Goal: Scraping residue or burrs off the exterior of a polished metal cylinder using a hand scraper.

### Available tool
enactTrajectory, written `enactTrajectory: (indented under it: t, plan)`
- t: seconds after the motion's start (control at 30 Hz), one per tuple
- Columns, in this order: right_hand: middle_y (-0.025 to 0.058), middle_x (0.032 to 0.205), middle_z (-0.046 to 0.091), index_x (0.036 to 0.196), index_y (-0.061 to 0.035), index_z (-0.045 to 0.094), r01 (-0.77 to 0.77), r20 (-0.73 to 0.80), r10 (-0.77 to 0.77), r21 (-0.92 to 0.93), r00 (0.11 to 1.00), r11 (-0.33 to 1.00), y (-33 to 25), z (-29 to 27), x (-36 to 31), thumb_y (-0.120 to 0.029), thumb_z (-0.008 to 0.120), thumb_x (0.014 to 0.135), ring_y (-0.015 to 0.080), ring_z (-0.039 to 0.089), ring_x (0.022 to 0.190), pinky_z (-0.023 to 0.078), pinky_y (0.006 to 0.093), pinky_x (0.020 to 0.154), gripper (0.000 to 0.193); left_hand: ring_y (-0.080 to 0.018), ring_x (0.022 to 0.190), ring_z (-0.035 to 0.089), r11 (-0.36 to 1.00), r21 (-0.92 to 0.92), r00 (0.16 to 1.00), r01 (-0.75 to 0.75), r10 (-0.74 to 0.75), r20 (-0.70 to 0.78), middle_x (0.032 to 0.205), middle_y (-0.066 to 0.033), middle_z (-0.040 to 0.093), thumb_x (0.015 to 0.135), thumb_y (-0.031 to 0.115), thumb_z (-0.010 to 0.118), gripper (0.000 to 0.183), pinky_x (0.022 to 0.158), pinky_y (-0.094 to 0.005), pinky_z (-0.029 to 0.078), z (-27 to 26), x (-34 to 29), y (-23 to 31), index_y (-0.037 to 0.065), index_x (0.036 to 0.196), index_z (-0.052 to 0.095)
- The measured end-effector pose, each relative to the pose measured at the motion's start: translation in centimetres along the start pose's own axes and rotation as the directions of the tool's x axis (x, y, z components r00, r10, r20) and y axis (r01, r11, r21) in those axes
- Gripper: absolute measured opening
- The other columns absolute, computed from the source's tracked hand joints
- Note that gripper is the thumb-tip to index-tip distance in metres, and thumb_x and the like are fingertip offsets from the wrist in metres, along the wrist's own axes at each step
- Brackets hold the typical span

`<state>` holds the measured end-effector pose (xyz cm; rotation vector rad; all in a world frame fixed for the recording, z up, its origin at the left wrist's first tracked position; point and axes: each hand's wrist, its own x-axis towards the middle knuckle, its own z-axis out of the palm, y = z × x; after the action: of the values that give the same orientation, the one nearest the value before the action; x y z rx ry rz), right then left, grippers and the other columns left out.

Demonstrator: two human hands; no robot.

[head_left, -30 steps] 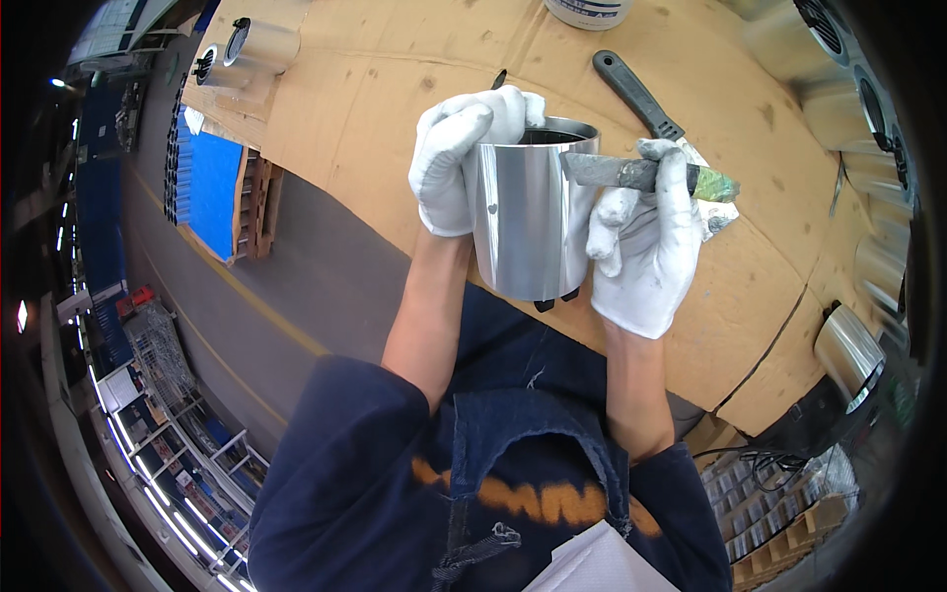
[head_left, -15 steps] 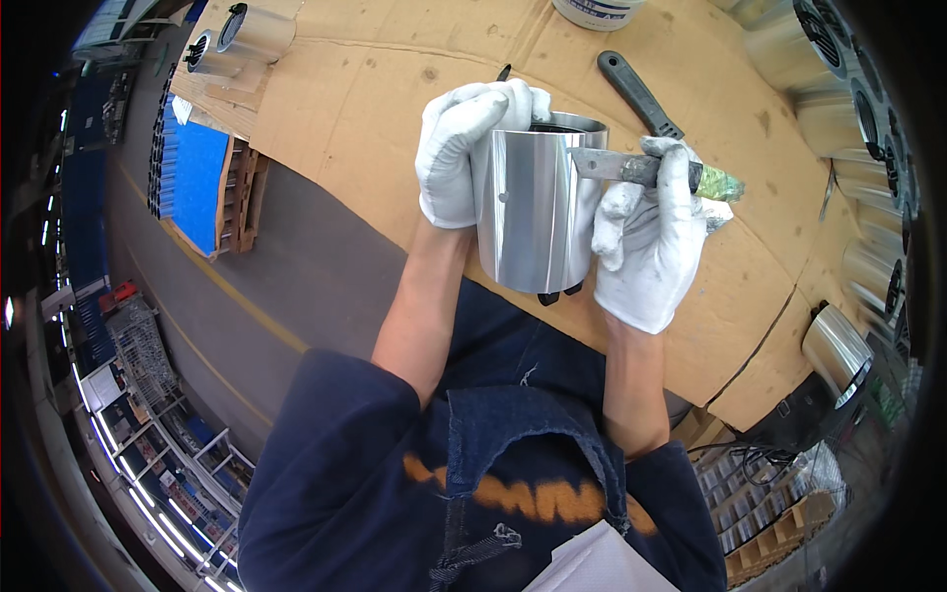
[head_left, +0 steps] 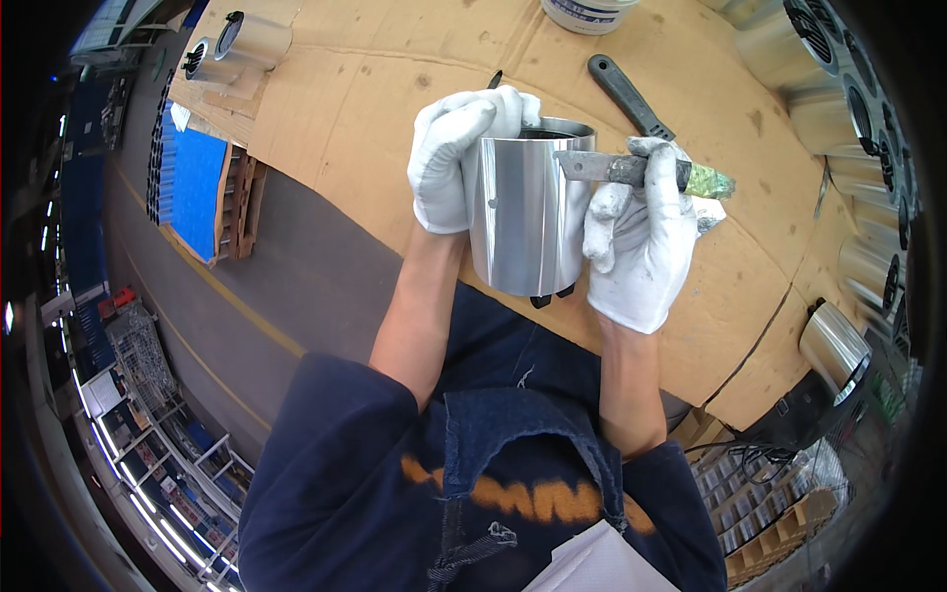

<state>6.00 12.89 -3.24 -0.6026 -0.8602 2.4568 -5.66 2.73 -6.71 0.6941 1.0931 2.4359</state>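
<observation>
A shiny metal cylinder (head_left: 526, 212) is held upright above a cardboard-covered workbench (head_left: 365, 118). My left hand (head_left: 456, 158), in a white glove, grips its left side near the top rim. My right hand (head_left: 641, 237), also gloved, is closed on a grey tool (head_left: 631, 170) with a flat blade and a greenish end. The blade rests across the cylinder's upper right rim. A small hole shows in the cylinder wall, and two dark tabs stick out below its lower edge.
A dark-handled tool (head_left: 625, 93) lies on the cardboard behind the cylinder, with a white tub (head_left: 588, 14) beyond it. Several metal cylinders (head_left: 834, 94) line the right side, and two more (head_left: 237, 44) lie at the far left. A blue pallet stack (head_left: 197, 187) stands left.
The cylinder and both hands have stayed together and barely shifted. The blade stays against the upper right rim.
</observation>
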Motion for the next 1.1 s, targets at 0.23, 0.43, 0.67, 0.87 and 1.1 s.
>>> enactTrajectory:
  t: [0.23,0.43,0.67,0.87,1.1]
  plan:
    - [0.0065,0.059,0.054,0.104,-0.0037,0.056,-0.007,-0.043,0.005,-0.038,0.999,0.999,0.06,0.42,-0.09,-0.027,0.043,0.099,0.0102,0.035,0.033,0.023,0.0208,0.029,0.027,-0.0153,0.056,0.030,1.000,0.013,1.000,0.007,-0.007,0.029,0.050,-0.0017,0.034,0.084,0.021,0.041,0.035,0.070,-0.0331,0.033,-0.28,-0.03,0.04,0.011,0.052,0.034]
    - [0.0065,0.060,0.053,0.104,-0.0042,0.056,-0.015,-0.053,0.012,-0.059,0.999,0.998,-0.07,0.43,-0.20,-0.027,0.042,0.099,0.0094,0.033,0.034,0.022,0.0210,0.031,0.027,-0.0150,0.056,0.030,1.000,0.001,1.000,-0.012,0.012,0.006,0.050,-0.0018,0.033,0.083,0.021,0.043,0.035,0.071,-0.0326,0.033,0.00,-0.01,-0.02,0.011,0.051,0.034]
    - [0.0105,0.060,0.058,0.102,-0.0001,0.053,-0.011,0.004,0.011,0.021,1.000,1.000,-0.02,-0.19,-0.03,-0.020,0.047,0.097,0.0113,0.041,0.034,0.028,0.0219,0.031,0.021,-0.0153,0.057,0.030,1.000,0.008,1.000,0.010,-0.010,-0.007,0.050,-0.0021,0.032,0.082,0.022,0.043,0.035,0.071,-0.0328,0.033,-0.07,0.06,0.11,0.010,0.051,0.035]
    - [0.0102,0.060,0.058,0.101,-0.0009,0.054,0.008,0.010,-0.008,0.001,1.000,1.000,0.03,-0.26,-0.09,-0.021,0.048,0.097,0.0108,0.041,0.034,0.028,0.0217,0.031,0.021,-0.0154,0.057,0.030,1.000,0.019,1.000,0.014,-0.013,-0.011,0.050,-0.0026,0.032,0.082,0.023,0.043,0.035,0.071,-0.0325,0.033,-0.09,-0.07,0.04,0.009,0.051,0.036]
    - [0.0102,0.060,0.057,0.100,-0.0020,0.053,0.018,-0.015,-0.019,-0.068,1.000,0.998,-0.40,0.27,-0.28,-0.021,0.049,0.097,0.0109,0.041,0.035,0.028,0.0217,0.031,0.020,-0.0158,0.060,0.034,0.999,-0.035,0.999,0.000,0.002,0.051,0.057,-0.0035,0.037,0.083,0.020,0.048,0.032,0.074,-0.0319,0.037,-0.96,-0.16,-0.02,0.004,0.057,0.040]
